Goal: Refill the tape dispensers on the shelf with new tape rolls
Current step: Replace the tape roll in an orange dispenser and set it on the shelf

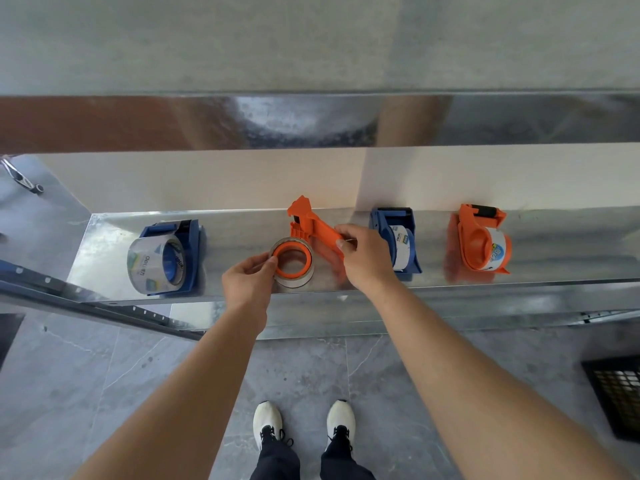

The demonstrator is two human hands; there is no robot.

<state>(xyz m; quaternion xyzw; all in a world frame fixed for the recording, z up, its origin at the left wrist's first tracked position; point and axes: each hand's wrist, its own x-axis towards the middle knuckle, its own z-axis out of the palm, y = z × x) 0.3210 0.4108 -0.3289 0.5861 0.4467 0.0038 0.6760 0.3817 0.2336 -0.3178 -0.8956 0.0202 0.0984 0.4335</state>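
Head view: left hand [247,277], fingertip grip on tape roll [302,279]; right hand [363,258], grip around orange dispenser [308,224].

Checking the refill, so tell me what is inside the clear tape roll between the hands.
An orange hub ring of the held dispenser lines its core. The roll hides the shelf beneath.

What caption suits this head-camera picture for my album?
On a metal shelf, the left hand holds a clear tape roll on an orange dispenser while the right hand grips its handle.
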